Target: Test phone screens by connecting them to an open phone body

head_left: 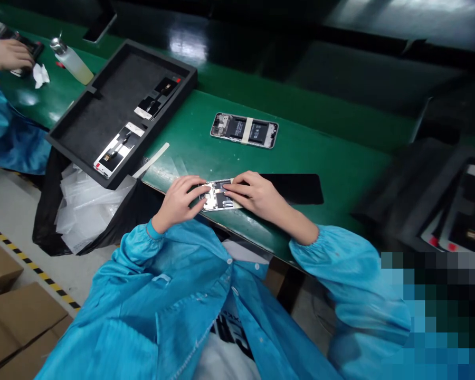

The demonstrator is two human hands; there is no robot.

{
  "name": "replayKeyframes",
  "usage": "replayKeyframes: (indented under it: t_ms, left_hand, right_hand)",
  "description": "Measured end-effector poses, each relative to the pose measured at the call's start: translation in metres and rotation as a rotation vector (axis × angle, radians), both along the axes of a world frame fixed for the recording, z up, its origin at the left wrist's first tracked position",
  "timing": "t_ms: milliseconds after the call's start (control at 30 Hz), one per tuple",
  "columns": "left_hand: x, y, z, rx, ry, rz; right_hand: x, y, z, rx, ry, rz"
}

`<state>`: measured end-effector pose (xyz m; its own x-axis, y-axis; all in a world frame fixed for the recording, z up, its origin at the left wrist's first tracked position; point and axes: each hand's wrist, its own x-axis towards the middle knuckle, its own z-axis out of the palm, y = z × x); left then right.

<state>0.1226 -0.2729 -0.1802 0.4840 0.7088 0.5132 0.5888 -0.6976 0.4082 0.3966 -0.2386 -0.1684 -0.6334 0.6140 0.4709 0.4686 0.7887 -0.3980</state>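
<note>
Two bare hands held a silver phone frame (217, 195), its inner parts exposed, just right of the near corner of a black foam tray (103, 89) on a green workbench (301, 153). The left hand (177, 203) gripped one end lightly, fingers together and curved over the frame, and the right hand (255, 196) gripped the other end the same way, both in blue sleeves (158, 248). Further right of the tray lay a second phone frame (244, 130) with a pale strip across its battery, and a flat black panel (296, 189) lay beside the right hand. A thin white strip (152, 160) touched the tray's edge. Black-and-white phone parts (116, 150) sat inside the tray. Left of the tray, a co-worker's hand (8, 54) rested on a dark device (31, 50), near a tissue (40, 75) and a clear bottle (73, 62). Below the tray, a black bag (51, 195) held clear plastic sleeves (89, 208)
</note>
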Motion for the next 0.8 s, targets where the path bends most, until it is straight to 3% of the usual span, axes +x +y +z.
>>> replayKeyframes:
  t_ms: [467,600,800]
  left_hand:
    - [-0.0005,0.0007,-0.0007,0.058,0.119,-0.001]
    - [-0.0037,0.0022,0.0001,0.031,0.221,-0.045]
    - [-0.0073,0.0095,0.0035,0.126,0.316,-0.118]
  right_hand:
    - [0.0015,0.0003,-0.0018,-0.079,0.0,0.007]
    - [0.0027,0.0011,-0.0025,-0.102,-0.02,0.015]
    - [0.0018,0.0011,-0.0018,-0.101,-0.027,0.01]
